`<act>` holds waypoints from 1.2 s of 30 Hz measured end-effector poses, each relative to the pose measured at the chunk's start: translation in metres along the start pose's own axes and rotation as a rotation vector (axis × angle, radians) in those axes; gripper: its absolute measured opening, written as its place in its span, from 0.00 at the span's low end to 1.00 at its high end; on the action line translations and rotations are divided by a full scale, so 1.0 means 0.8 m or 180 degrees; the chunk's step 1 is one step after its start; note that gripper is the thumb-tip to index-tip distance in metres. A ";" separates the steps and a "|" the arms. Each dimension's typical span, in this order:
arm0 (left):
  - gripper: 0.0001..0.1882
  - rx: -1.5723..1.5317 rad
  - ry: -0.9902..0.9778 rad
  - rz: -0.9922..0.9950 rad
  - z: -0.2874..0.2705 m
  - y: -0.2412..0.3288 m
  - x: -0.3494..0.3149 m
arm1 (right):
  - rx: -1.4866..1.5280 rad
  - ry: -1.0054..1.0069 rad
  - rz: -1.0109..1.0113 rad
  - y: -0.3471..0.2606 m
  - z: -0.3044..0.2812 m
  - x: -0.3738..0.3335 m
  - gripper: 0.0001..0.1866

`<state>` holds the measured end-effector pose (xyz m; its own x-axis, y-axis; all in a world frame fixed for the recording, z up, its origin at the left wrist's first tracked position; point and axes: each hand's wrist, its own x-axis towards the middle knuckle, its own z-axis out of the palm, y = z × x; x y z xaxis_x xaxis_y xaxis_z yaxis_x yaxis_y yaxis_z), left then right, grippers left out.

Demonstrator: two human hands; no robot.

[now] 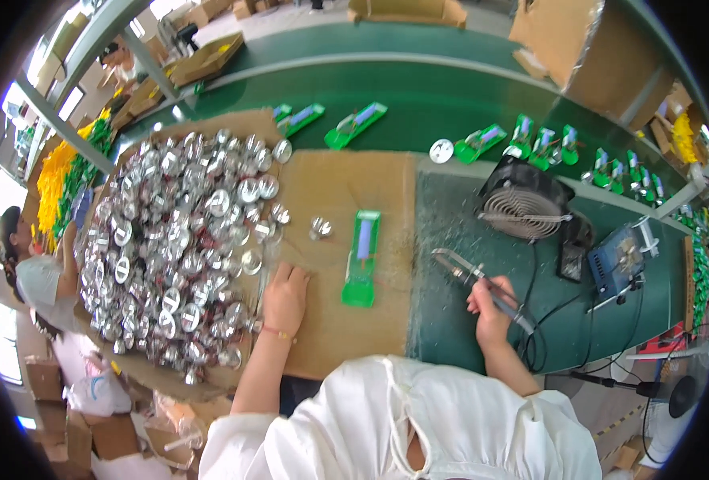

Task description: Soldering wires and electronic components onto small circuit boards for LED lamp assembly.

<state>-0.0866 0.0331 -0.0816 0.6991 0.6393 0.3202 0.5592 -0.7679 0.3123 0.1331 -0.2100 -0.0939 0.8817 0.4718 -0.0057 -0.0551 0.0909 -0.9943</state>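
Observation:
My right hand [492, 310] is wrapped round the handle of a soldering iron [468, 274], whose bent metal end points up and left over the green tabletop. Resting on the brown cardboard sheet [330, 336], my left hand [285, 300] has its fingers curled under; whatever they may hold is hidden. Between the hands lies a green plastic casing [360, 284] with a lilac cylinder [363, 238] in it and thin wires beside it. Above my left hand a small shiny silver part [320, 228] lies alone. A big heap of similar silver parts [170, 240] spreads to the left.
A black fan with a wire grille [522, 212] stands at the right, near a blue box-shaped device [617, 264] and black cables [534, 320]. Several green casings [542, 148] line the far side. Another person [42, 276] is at the far left.

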 end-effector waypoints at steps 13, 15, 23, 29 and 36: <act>0.07 0.0037 -0.0257 0.0173 -0.003 -0.011 0.007 | 0.0012 0.0055 -0.0191 -0.001 0.009 0.000 0.07; 0.07 -0.0292 -0.0432 -0.0216 -0.009 -0.007 0.003 | 0.0033 0.0042 -0.0175 -0.007 0.010 -0.006 0.07; 0.08 -0.2387 -0.0936 -0.1504 -0.011 0.048 0.006 | -0.0596 -0.0988 -0.0391 -0.021 0.033 -0.028 0.10; 0.08 -0.2100 -0.0395 -0.0983 0.012 0.060 0.011 | -0.0859 -0.1314 -0.0313 -0.015 0.064 -0.024 0.09; 0.09 -0.2069 -0.0606 -0.1123 0.020 0.057 0.015 | -0.0668 -0.1192 -0.0144 -0.006 0.081 -0.019 0.09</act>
<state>-0.0456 0.0053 -0.0782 0.6253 0.7795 -0.0377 0.4303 -0.3041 0.8499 0.0894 -0.1606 -0.0821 0.6478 0.7608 0.0389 0.1104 -0.0433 -0.9929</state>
